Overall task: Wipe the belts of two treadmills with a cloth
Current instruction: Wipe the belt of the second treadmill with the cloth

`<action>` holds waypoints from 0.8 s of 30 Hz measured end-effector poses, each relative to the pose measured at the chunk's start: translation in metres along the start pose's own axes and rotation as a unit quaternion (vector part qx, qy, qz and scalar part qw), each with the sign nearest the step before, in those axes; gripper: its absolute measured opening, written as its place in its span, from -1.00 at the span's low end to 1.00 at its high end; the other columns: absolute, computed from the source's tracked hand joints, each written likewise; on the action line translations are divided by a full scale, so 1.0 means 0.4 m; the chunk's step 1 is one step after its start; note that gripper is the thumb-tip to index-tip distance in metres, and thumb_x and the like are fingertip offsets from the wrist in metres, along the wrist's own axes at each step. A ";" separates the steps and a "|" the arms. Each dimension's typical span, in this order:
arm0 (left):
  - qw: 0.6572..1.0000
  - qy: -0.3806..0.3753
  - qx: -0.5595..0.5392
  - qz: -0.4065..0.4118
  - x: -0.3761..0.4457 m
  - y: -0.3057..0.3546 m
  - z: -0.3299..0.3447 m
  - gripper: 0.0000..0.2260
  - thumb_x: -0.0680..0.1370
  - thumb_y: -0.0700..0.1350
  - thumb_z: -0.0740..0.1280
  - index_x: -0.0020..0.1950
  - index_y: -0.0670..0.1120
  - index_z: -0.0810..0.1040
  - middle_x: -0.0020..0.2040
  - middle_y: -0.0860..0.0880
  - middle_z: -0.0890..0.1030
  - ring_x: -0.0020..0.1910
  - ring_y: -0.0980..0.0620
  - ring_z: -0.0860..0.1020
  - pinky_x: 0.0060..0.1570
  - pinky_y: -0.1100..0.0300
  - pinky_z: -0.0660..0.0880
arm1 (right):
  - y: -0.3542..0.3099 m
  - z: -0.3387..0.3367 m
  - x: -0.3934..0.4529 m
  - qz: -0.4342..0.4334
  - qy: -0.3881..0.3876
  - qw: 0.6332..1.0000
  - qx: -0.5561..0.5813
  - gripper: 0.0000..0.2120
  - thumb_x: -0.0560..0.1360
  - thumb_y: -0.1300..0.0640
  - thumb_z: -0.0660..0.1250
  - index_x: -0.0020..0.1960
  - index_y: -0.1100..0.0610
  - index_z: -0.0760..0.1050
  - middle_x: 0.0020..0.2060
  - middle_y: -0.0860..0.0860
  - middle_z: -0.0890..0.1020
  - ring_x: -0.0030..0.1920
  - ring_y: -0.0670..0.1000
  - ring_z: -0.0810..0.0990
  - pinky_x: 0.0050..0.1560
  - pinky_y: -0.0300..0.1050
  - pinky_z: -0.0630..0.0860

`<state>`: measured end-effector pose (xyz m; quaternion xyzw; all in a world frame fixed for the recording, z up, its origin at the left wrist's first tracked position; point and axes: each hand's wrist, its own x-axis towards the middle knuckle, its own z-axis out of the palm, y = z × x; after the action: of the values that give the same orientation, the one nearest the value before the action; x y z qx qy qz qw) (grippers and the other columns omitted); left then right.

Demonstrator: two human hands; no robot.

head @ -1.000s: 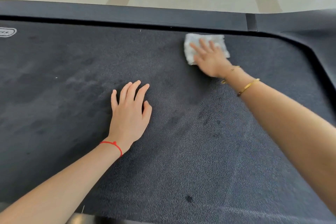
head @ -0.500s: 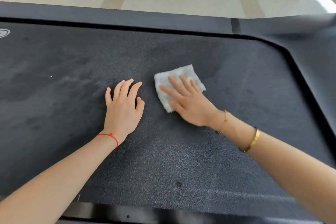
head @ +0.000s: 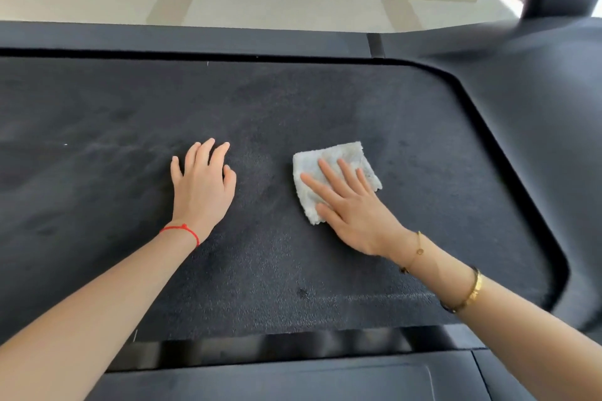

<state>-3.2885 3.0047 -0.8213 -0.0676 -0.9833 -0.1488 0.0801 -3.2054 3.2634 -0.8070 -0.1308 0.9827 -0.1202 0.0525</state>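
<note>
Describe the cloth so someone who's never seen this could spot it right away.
Start at the wide dark treadmill belt that fills most of the view. Two hands rest on it; look under the straight fingers of the right hand, the one with gold bracelets. The cloth is a small, fluffy, whitish folded square, the only pale thing on the black belt.

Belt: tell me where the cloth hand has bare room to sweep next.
Bare belt lies left of the left hand, along the far rail, and right of the cloth up to the curved cover. Crowded only between the left hand and right hand.
</note>
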 end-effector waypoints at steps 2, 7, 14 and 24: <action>1.000 0.006 -0.001 -0.003 0.003 0.008 0.002 -0.62 0.64 -0.14 0.16 0.47 -0.10 0.40 0.49 -0.12 0.37 0.51 -0.12 0.25 0.49 -0.27 0.10 | 0.009 0.000 -0.044 -0.009 -0.004 1.000 0.000 -0.52 0.67 -0.09 -0.10 0.57 -0.24 -0.11 0.59 -0.12 -0.16 0.56 0.04 -0.30 0.54 0.03 -0.31; 0.999 0.009 -0.020 0.024 0.012 0.074 0.012 -0.62 0.62 -0.14 0.16 0.44 -0.10 0.42 0.46 -0.10 0.39 0.48 -0.10 0.28 0.49 -0.22 0.09 | 0.142 -0.026 -0.002 0.109 0.030 0.994 -0.013 -0.52 0.68 -0.06 -0.04 0.58 -0.20 -0.04 0.60 -0.05 -0.09 0.58 0.14 -0.18 0.53 0.12 -0.19; 0.996 -0.020 -0.025 0.078 0.036 0.212 0.057 -0.58 0.63 -0.08 0.14 0.51 -0.05 0.33 0.53 -0.08 0.29 0.54 -0.09 0.18 0.50 -0.22 0.07 | 0.236 -0.072 0.121 0.268 0.037 0.963 -0.016 -0.49 0.67 -0.04 -0.03 0.59 -0.12 -0.07 0.60 0.08 -0.08 0.56 0.28 -0.15 0.50 0.29 -0.17; 0.996 -0.028 -0.025 0.080 0.057 0.242 0.096 -0.57 0.64 -0.06 0.12 0.53 -0.03 0.30 0.54 -0.09 0.27 0.55 -0.11 0.16 0.51 -0.24 0.02 | 0.251 -0.046 0.014 0.153 0.047 0.987 -0.002 -0.52 0.68 -0.05 -0.04 0.58 -0.20 -0.03 0.60 -0.01 -0.07 0.58 0.17 -0.16 0.52 0.15 -0.20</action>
<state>-3.3007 3.1104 -0.8264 -0.1518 -0.9727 -0.1643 0.0624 -3.2379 3.3600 -0.8147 0.0267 0.9928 -0.1146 0.0233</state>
